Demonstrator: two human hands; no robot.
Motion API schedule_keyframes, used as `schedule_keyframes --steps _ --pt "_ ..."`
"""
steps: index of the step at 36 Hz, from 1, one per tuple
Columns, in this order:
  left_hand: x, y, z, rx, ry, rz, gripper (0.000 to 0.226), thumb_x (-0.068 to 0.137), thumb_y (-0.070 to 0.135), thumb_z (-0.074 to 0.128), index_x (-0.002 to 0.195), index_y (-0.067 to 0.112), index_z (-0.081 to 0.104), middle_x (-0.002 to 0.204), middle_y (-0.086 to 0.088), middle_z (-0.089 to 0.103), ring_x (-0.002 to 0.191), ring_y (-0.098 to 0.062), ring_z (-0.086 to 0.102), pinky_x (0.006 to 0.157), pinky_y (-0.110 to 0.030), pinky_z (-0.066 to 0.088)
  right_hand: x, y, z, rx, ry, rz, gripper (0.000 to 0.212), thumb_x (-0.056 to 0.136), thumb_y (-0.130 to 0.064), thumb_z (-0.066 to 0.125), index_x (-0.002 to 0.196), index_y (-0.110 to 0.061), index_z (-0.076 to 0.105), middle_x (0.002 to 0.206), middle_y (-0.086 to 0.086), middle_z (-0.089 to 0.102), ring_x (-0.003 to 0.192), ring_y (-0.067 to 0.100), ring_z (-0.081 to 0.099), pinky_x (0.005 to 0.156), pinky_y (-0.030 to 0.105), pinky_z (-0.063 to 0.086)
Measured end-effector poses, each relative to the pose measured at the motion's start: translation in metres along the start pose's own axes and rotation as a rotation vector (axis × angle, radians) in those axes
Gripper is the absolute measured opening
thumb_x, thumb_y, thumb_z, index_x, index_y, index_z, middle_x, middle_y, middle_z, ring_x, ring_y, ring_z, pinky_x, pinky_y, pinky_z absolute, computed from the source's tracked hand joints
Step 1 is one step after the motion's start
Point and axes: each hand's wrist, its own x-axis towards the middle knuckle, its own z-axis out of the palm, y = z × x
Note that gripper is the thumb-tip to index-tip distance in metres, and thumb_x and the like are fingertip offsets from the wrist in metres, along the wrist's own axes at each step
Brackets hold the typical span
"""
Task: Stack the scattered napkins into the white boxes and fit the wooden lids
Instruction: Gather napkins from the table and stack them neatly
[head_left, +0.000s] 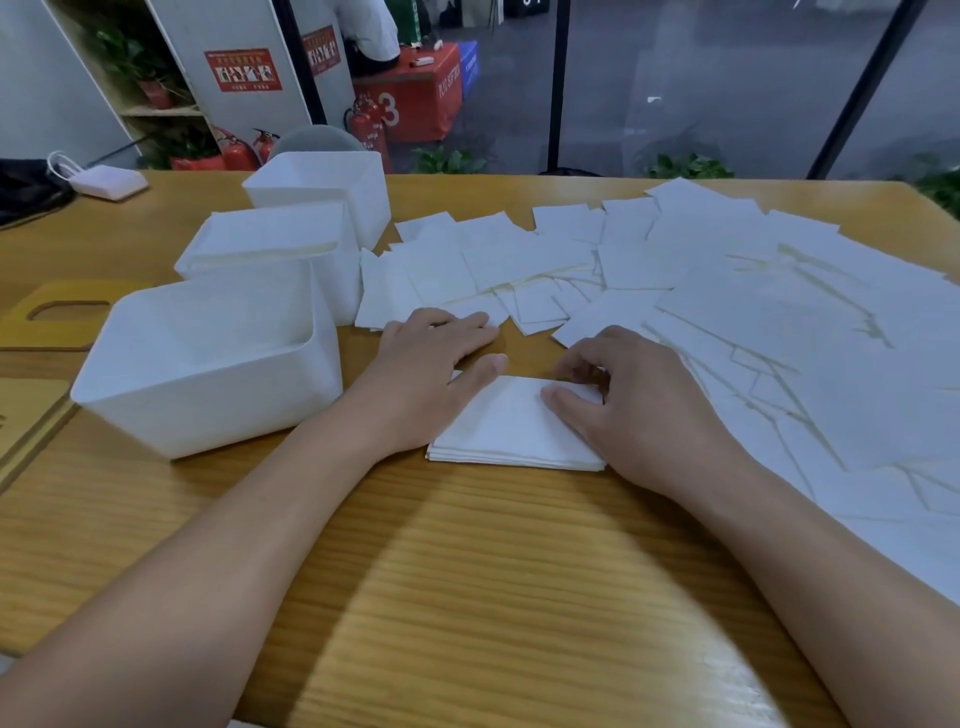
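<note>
We square the napkin stack (514, 426) beside the nearest box (208, 364), left hand (431, 364) flat and open, right hand (623, 395) pinching its far corner.

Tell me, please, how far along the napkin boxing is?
Early. The middle box looks full of napkins. Both hands are squaring a small stack. The near box seems empty, scattered napkins remain, and the wooden lids lie unfitted.
</note>
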Motion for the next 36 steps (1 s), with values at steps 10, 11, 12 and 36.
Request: schedule_keyframes --steps 10,11,12,36 --pt "-0.004 -0.003 -0.006 -0.068 0.106 0.054 0.033 0.113 0.041 0.049 0.107 0.019 0.072 0.103 0.012 0.070 0.116 -0.009 0.045 0.108 -0.039 0.036 0.001 0.002 0.001 -0.019 0.028 -0.031 0.017 0.095 -0.044 0.075 0.110 -0.035 0.074 0.107 -0.018 0.061 0.092 -0.003 0.057 0.077 0.021 0.047" --pt "-0.005 -0.004 -0.006 -0.094 0.135 0.060 0.030 0.111 0.042 0.054 0.113 0.020 0.075 0.109 0.016 0.072 0.119 -0.008 0.046 0.111 -0.040 0.039 0.001 0.003 0.001 -0.019 0.037 -0.041 0.018 0.095 -0.043 0.075 0.110 -0.034 0.074 0.108 -0.018 0.060 0.090 -0.005 0.056 0.075 0.018 0.043" --pt "-0.008 -0.003 -0.008 -0.119 0.169 0.066 0.029 0.109 0.043 0.059 0.120 0.023 0.077 0.118 0.020 0.072 0.123 -0.007 0.047 0.112 -0.040 0.041 0.002 0.003 0.001 -0.014 0.045 -0.056 0.018 0.095 -0.042 0.076 0.111 -0.034 0.075 0.111 -0.019 0.059 0.090 -0.006 0.055 0.075 0.016 0.041" --pt "-0.007 -0.008 -0.007 -0.127 0.290 0.100 0.020 0.108 0.016 0.065 0.115 0.024 0.082 0.113 0.014 0.077 0.108 -0.002 0.050 0.101 -0.009 0.033 -0.001 -0.005 -0.009 0.229 0.173 -0.159 0.018 0.094 -0.014 0.080 0.102 -0.030 0.083 0.107 -0.024 0.073 0.106 0.007 0.065 0.083 0.014 0.044"
